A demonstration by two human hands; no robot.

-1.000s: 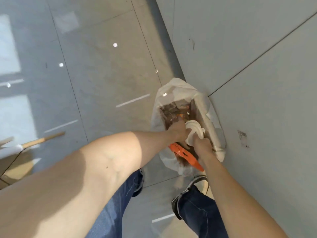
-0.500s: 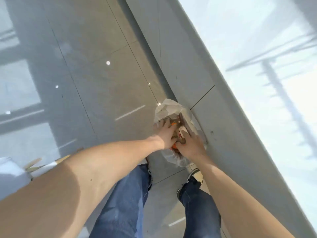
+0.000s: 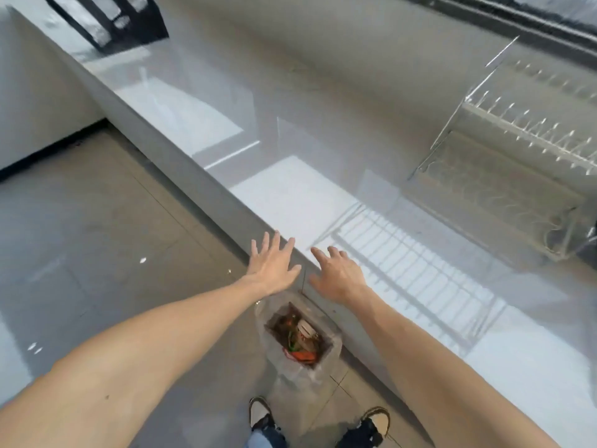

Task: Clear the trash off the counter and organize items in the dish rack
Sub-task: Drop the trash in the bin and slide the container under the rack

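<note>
With the left hand (image 3: 274, 265) and right hand (image 3: 337, 274) both spread empty at the glossy white counter (image 3: 290, 195) edge, the plastic-lined bin of trash (image 3: 298, 337) at 6 o'clock could be kicked over, and reaching toward the wire dish rack (image 3: 517, 147) at 2 o'clock risks snagging its prongs.

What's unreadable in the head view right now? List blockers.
- Dish rack: right part cut off by the frame edge; motion blur hides whether anything sits in it.
- Trash bin contents: orange and white scraps show, too small and blurred to identify.
- Left hand and right hand: open and empty, but contact with the counter edge can't be told.
</note>
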